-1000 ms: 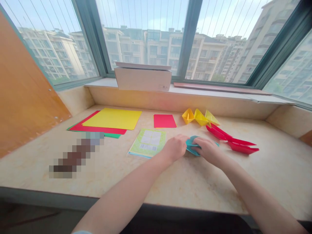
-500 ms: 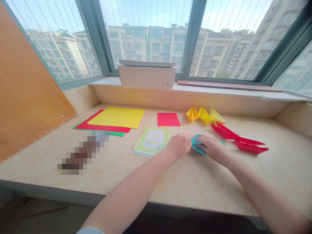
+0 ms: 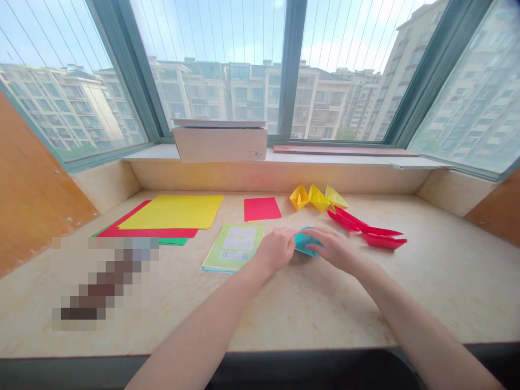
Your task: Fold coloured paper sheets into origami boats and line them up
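A folded teal paper (image 3: 304, 242) lies on the beige stone counter (image 3: 309, 303) between my two hands. My left hand (image 3: 275, 250) is closed and pinches its left edge. My right hand (image 3: 335, 247) rests curled over its right side, fingers pressed onto the paper. Most of the teal paper is hidden under my fingers. Just beyond my right hand lie two red folded paper boats (image 3: 368, 230). Three yellow folded paper boats (image 3: 317, 197) stand behind them.
A pack of paper with a green cover (image 3: 233, 247) lies left of my hands. A small red sheet (image 3: 262, 208) and a stack of yellow, red and green sheets (image 3: 162, 216) lie further back left. A white box (image 3: 219, 142) sits on the windowsill. An orange panel (image 3: 32, 184) stands at left.
The camera has shifted, so everything sits a little further left and lower in view. My hands stay on the teal paper, with the fingers working slightly along its edges.
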`<state>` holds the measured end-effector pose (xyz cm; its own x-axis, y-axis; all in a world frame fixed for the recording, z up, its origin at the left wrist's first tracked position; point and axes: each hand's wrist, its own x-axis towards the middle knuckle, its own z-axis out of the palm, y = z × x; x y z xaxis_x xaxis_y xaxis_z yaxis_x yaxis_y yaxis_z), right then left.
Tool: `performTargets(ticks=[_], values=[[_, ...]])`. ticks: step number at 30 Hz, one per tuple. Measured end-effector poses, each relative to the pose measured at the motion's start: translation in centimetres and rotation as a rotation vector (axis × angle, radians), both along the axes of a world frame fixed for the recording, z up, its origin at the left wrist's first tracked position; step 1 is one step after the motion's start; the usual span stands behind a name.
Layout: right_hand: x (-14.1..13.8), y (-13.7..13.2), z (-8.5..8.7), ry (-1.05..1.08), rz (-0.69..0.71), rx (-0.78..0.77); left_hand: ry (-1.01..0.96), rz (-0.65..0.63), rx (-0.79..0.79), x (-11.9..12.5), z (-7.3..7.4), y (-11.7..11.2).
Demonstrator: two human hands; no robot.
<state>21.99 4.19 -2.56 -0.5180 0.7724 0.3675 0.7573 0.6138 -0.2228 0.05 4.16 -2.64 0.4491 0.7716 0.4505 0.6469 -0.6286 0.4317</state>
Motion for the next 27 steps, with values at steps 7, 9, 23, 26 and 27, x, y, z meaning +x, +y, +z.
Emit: performTargets(ticks=[7, 9, 23, 26, 27], values=[[1.6, -0.3, 0.9, -0.060, -0.083, 0.091, -0.073, 0.030, 0.088, -0.4, 0.5, -0.3], [1.5, -0.5, 1.4, -0.058, -0.132, 0.118, -0.142, 0.058, 0.137, -0.5, 0.7, -0.4], [1.5, -0.3, 1.1, 0.546, -0.383, -0.113, -0.045, 0.086, 0.123, 0.0, 0.6, -0.7], [2.4, 0.2, 0.8, 0.562, -0.395, -0.109, -0.026, 0.031, 0.106, 0.1, 0.6, -0.7], [2.6, 0.2, 0.7, 0.552, -0.389, -0.117, -0.021, 0.013, 0.099, 0.1, 0.6, -0.7]])
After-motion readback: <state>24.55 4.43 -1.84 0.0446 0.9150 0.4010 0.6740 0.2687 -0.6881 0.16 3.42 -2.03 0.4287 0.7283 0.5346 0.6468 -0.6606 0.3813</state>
